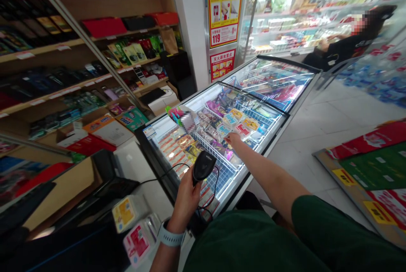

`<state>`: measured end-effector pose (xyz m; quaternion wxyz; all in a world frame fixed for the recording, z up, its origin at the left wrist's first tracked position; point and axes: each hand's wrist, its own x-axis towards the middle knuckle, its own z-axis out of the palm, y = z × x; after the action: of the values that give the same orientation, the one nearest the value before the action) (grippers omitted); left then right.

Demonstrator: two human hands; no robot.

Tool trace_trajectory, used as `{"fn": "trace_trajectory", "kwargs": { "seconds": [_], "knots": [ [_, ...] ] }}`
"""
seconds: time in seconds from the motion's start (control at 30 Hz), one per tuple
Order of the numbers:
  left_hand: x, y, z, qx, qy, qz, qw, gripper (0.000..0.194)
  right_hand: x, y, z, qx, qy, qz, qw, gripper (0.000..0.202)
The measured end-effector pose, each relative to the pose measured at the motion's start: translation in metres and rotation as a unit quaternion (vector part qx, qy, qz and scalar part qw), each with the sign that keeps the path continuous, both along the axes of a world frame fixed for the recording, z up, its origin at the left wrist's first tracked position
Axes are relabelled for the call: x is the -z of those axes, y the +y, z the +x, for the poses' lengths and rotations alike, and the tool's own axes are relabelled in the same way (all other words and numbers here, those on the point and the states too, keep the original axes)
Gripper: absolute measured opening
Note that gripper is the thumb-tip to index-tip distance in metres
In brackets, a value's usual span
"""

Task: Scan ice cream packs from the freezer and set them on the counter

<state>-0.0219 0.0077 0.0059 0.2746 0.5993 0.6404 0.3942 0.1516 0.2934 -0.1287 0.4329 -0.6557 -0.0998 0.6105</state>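
Observation:
My left hand (187, 189) is wrapped round the grip of a black barcode scanner (204, 166), raised over the near end of a glass-topped chest freezer (269, 138). A black cable runs from the scanner. My right arm reaches across the freezer. The fingers of my right hand (234, 138) are closed at the near edge of a blue-labelled plastic pack (223, 130); its grip is small and partly hidden. Beside it on the glass lie a red-labelled pack (242, 130), a yellow-labelled pack (251, 123) and others. Wire baskets of frozen goods show beneath the glass.
On the counter left of me sit a yellow-labelled pack (126, 212) and a pink-labelled pack (138, 240). Stocked shelves (72, 45) line the left wall. A person in black (345, 48) is beyond the freezer, near a refrigerated display. A promotional stand (374, 170) is at the right.

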Motion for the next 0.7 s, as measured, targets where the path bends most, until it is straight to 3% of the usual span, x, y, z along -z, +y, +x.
{"fn": "trace_trajectory", "kwargs": {
  "seconds": [0.33, 0.7],
  "knots": [
    [-0.003, 0.007, 0.001, 0.006, 0.005, -0.008, 1.0, 0.041, 0.011, -0.009, -0.005, 0.074, 0.052, 0.032, 0.995, 0.03],
    [-0.004, 0.006, 0.003, 0.018, -0.007, -0.013, 1.0, 0.043, 0.016, -0.031, -0.007, 0.033, 0.053, 0.101, 0.993, 0.029]
  ]
}}
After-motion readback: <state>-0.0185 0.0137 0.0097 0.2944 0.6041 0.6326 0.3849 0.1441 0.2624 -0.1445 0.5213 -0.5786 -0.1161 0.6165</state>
